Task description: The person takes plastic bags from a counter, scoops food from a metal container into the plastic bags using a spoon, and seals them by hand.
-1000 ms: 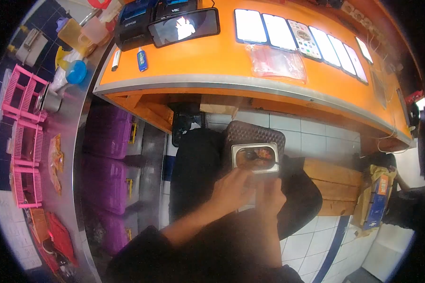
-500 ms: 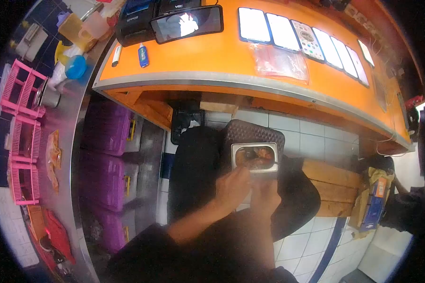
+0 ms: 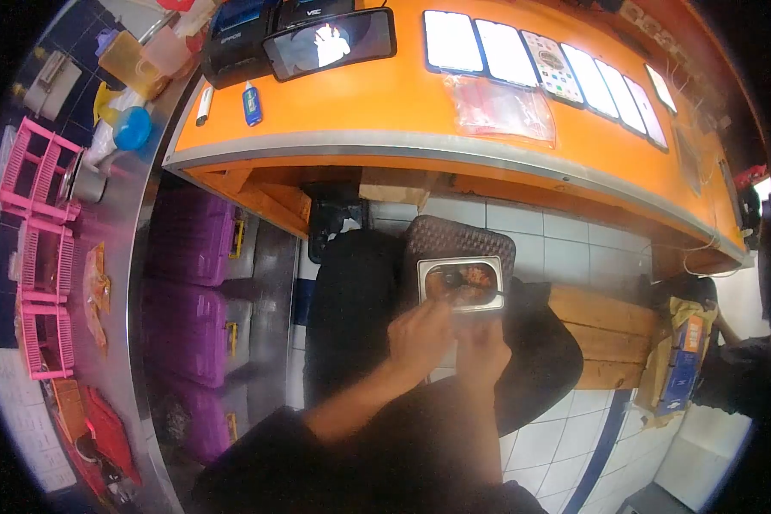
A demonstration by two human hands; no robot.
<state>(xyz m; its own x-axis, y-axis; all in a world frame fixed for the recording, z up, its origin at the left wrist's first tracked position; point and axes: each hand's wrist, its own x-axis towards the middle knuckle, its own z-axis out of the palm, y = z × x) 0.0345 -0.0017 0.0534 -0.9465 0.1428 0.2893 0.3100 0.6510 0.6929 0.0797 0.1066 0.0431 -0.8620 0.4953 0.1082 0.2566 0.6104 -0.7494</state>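
A rectangular metal food container (image 3: 499, 301) rests on a dark woven stool (image 3: 463, 238) in front of me. Reddish-brown food (image 3: 480, 276) fills its oval well, and a dark spoon-like utensil (image 3: 453, 278) lies in it. My left hand (image 3: 421, 341), fingers curled, is at the container's near left edge. Close beside it, my right hand (image 3: 483, 349) is closed just below the near edge. Both hands are slightly blurred, and whatever is between their fingers is hidden.
Several lit phones (image 3: 454, 41) and a plastic bag (image 3: 504, 111) lie on the orange counter (image 3: 334, 107) ahead. Purple crates (image 3: 184, 334) stand under the steel worktop (image 3: 120, 283), which holds pink racks (image 3: 43, 248). A wooden bench (image 3: 604, 338) is on the right.
The view has shifted slightly. Both hands stay at the container's near edge, with only small finger movement.
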